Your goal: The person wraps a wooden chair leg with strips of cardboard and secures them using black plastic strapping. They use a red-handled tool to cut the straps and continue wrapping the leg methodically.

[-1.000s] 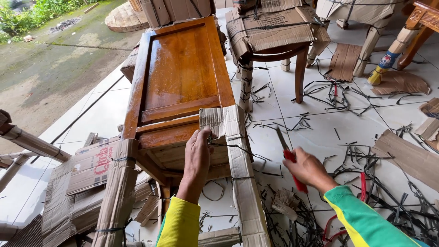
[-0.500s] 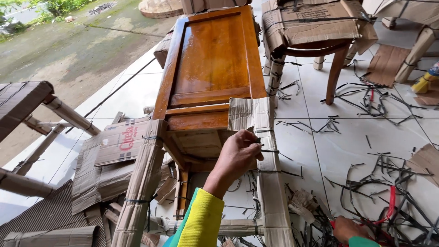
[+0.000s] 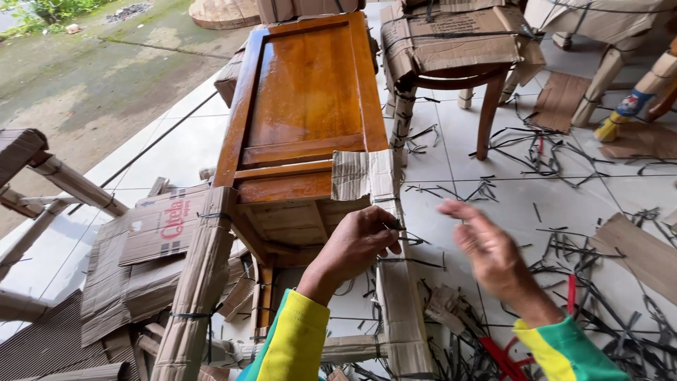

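Note:
A varnished wooden table (image 3: 307,106) lies on its side on the white tiles, its legs wrapped in brown cardboard. My left hand (image 3: 356,243) pinches a thin black strap (image 3: 412,240) that runs around the right cardboard-wrapped leg (image 3: 398,300). My right hand (image 3: 490,257) hovers just right of that leg, blurred, fingers spread, holding nothing. A red-handled cutter (image 3: 504,356) lies on the floor below my right wrist. Both arms wear yellow and green sleeves.
Cut black strap pieces (image 3: 536,152) and cardboard scraps (image 3: 638,247) litter the tiles at right. A cardboard-wrapped stool (image 3: 451,49) stands behind the table. Flattened cardboard (image 3: 159,226) and more wrapped legs (image 3: 63,180) lie at left. Bare ground (image 3: 92,77) lies beyond the tiles.
My right hand held the red-handled cutter a second ago, dropped low, and has come up empty toward the leg. My left hand stays pinched on the strap.

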